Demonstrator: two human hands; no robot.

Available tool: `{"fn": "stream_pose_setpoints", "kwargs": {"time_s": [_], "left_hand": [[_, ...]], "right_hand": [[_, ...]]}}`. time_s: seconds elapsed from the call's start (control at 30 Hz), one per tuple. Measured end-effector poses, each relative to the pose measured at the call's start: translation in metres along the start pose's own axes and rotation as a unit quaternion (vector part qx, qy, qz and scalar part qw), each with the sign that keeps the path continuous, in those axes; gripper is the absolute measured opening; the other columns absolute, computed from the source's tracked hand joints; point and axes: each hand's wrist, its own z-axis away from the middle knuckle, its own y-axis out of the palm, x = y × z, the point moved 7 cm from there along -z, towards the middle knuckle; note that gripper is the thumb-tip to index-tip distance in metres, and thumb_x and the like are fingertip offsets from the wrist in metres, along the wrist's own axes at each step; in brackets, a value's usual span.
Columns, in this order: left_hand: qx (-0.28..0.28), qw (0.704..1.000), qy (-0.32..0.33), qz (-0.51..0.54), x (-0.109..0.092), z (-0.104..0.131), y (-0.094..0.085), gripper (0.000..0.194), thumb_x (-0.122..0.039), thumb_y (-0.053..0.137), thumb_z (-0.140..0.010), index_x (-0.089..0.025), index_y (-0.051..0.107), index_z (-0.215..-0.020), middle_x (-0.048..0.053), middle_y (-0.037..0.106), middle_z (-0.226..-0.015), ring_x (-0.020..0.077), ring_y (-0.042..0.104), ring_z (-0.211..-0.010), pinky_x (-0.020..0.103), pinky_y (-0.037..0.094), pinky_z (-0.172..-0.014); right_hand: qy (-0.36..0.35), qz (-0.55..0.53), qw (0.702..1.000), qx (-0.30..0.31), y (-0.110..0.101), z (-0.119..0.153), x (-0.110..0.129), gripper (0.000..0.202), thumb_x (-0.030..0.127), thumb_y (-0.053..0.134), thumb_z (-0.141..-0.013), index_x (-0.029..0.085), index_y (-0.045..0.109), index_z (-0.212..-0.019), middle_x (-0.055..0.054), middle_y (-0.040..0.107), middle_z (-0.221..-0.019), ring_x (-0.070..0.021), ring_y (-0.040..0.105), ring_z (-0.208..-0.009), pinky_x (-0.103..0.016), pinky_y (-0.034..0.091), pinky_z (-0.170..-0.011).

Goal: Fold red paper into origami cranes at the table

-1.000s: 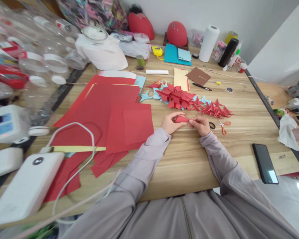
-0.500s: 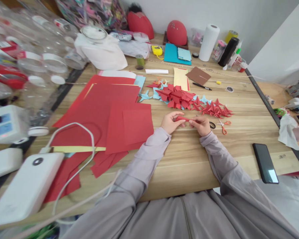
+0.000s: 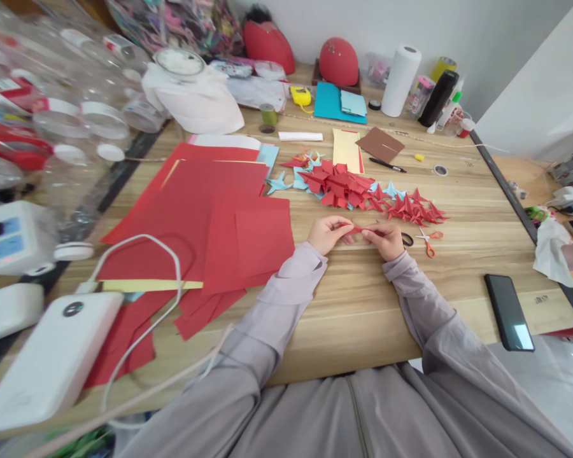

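Observation:
A small folded piece of red paper [image 3: 356, 229] is held between both hands over the wooden table. My left hand [image 3: 329, 235] pinches its left end, and my right hand [image 3: 383, 240] pinches its right end. Just beyond the hands lies a pile of folded red paper stars [image 3: 341, 186], with light blue ones [image 3: 279, 183] among and beside it. Orange-handled scissors [image 3: 428, 241] and a black ring-shaped item [image 3: 407, 240] rest right of my right hand. Red paper sheets [image 3: 262, 238] are spread left of my left hand.
A white power bank [image 3: 52, 362] with a looping cable [image 3: 174, 261] sits at the front left. Clear plastic bottles [image 3: 62, 121] crowd the left side. A phone [image 3: 509, 312] lies at the right. Brown paper [image 3: 381, 144] and a pen [image 3: 387, 165] are farther back.
The red paper between the fingers has turned slightly and looks thinner. Both hands stay in nearly the same place, still gripping it.

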Motion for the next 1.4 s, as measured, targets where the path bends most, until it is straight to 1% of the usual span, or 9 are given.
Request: {"fn": "stream_pose_setpoints", "kwargs": {"time_s": [0.23,0.43,0.6,0.73,0.97,1.07,1.17,1.3,1.4], "left_hand": [[0.004,0.999,-0.014,0.045,0.004,0.0,-0.003,0.045,-0.05,0.069,-0.064,-0.009,0.063,-0.082,0.004,0.065,-0.054,0.017,0.063,-0.049,0.03,0.054,-0.053],[0.001,1.0,-0.002,0.02,0.003,0.0,-0.004,0.045,-0.05,0.067,-0.065,-0.009,0.064,-0.084,0.004,0.066,-0.056,0.0179,0.064,-0.052,0.033,0.056,-0.057],[-0.017,0.999,-0.009,0.031,0.005,-0.001,-0.005,0.043,-0.049,0.071,-0.061,-0.011,0.064,-0.081,0.004,0.067,-0.059,0.0182,0.065,-0.053,0.033,0.056,-0.057],[-0.012,1.0,-0.008,0.025,0.004,0.0,-0.002,0.038,-0.041,0.076,-0.055,-0.012,0.063,-0.077,0.003,0.068,-0.06,0.0185,0.066,-0.057,0.031,0.056,-0.059],[-0.003,0.999,0.022,-0.034,0.004,0.0,0.0,0.034,-0.041,0.073,-0.06,-0.011,0.067,-0.074,0.004,0.066,-0.057,0.0168,0.064,-0.053,0.031,0.054,-0.057],[-0.025,0.992,0.069,-0.1,-0.002,0.0,-0.003,0.03,-0.039,0.073,-0.061,-0.013,0.07,-0.075,0.007,0.07,-0.071,0.0185,0.066,-0.067,0.032,0.054,-0.066],[-0.037,0.976,0.13,-0.171,-0.011,0.003,-0.002,0.024,-0.035,0.075,-0.061,-0.015,0.072,-0.074,0.008,0.07,-0.082,0.0184,0.065,-0.079,0.031,0.051,-0.077],[-0.026,0.975,0.137,-0.173,-0.011,0.003,0.001,0.022,-0.036,0.075,-0.061,-0.016,0.073,-0.071,0.006,0.068,-0.072,0.0152,0.063,-0.068,0.027,0.05,-0.066],[-0.027,0.978,0.134,-0.159,-0.009,0.003,0.0,0.023,-0.036,0.076,-0.06,-0.015,0.073,-0.069,0.005,0.067,-0.067,0.0138,0.061,-0.063,0.025,0.048,-0.062]], "right_hand": [[0.009,-0.011,1.0,-0.004,-0.001,0.0,-0.001,0.027,0.042,0.071,-0.065,0.016,0.068,-0.065,-0.001,0.061,-0.052,-0.0112,0.054,-0.046,-0.024,0.045,-0.047],[0.009,-0.011,1.0,-0.004,0.0,-0.001,-0.002,0.029,0.044,0.07,-0.065,0.016,0.069,-0.067,-0.001,0.062,-0.052,-0.0114,0.054,-0.046,-0.025,0.046,-0.048],[0.0,-0.009,1.0,0.004,0.001,-0.001,-0.002,0.029,0.045,0.07,-0.066,0.017,0.069,-0.068,-0.001,0.062,-0.052,-0.012,0.056,-0.047,-0.026,0.047,-0.048],[-0.02,0.003,1.0,0.018,0.004,-0.001,-0.002,0.026,0.043,0.07,-0.067,0.018,0.07,-0.071,-0.001,0.064,-0.055,-0.0126,0.057,-0.048,-0.026,0.047,-0.049],[-0.024,0.023,0.999,0.027,0.006,0.0,-0.005,0.025,0.043,0.069,-0.068,0.019,0.071,-0.076,-0.002,0.066,-0.059,-0.0134,0.058,-0.051,-0.027,0.049,-0.052],[-0.024,0.026,0.999,0.031,0.007,0.0,-0.006,0.027,0.044,0.07,-0.068,0.018,0.072,-0.076,-0.003,0.067,-0.06,-0.0142,0.059,-0.052,-0.028,0.05,-0.054],[-0.027,0.035,0.998,0.041,0.008,0.001,-0.007,0.028,0.045,0.07,-0.067,0.018,0.072,-0.077,-0.004,0.068,-0.064,-0.0147,0.061,-0.054,-0.028,0.051,-0.056],[-0.014,0.033,0.998,0.05,0.011,0.001,-0.011,0.03,0.045,0.071,-0.066,0.017,0.071,-0.076,-0.005,0.068,-0.063,-0.015,0.062,-0.055,-0.028,0.052,-0.056],[0.016,0.006,0.999,0.04,0.011,0.001,-0.015,0.03,0.042,0.075,-0.061,0.015,0.07,-0.075,-0.004,0.068,-0.062,-0.0151,0.062,-0.054,-0.028,0.053,-0.056]]}}
